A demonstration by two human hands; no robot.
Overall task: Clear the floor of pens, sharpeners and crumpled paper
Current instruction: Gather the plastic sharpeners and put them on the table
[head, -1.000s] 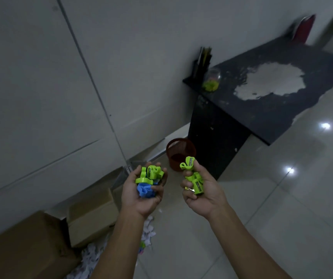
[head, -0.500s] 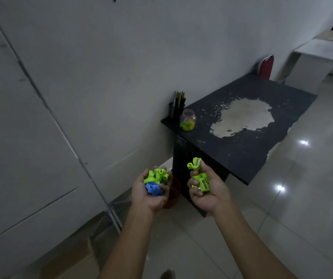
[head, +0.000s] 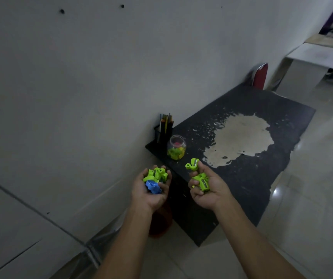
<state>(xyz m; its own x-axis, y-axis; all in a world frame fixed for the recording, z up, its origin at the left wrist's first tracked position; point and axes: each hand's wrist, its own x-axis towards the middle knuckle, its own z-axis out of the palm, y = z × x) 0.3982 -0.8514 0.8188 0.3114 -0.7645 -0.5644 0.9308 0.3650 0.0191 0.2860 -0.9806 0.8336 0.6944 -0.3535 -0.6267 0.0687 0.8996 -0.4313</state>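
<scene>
My left hand [head: 150, 191] is cupped palm up and holds green sharpeners [head: 156, 174] and a blue sharpener [head: 152, 186]. My right hand [head: 210, 190] is also palm up, gripping more green sharpeners [head: 202, 180], with one green sharpener [head: 192, 164] pinched at the fingertips. Both hands hover at the near left corner of a black table [head: 252, 178]. On that corner stands a clear jar [head: 176, 147] with coloured sharpeners inside, beside a black pen holder [head: 164, 129] with pens in it.
A red-brown bin [head: 160, 222] sits on the floor below my left wrist, against the table's side. A wall [head: 81, 77] runs along the left. A red chair back [head: 260, 75] and a white desk [head: 318, 55] stand farther right. Pale tiled floor [head: 312, 198] lies to the right.
The view has risen and closed in on the table; the boxes and paper scraps on the floor have left the frame. Both hands still carry the sharpeners, now nearer the jar.
</scene>
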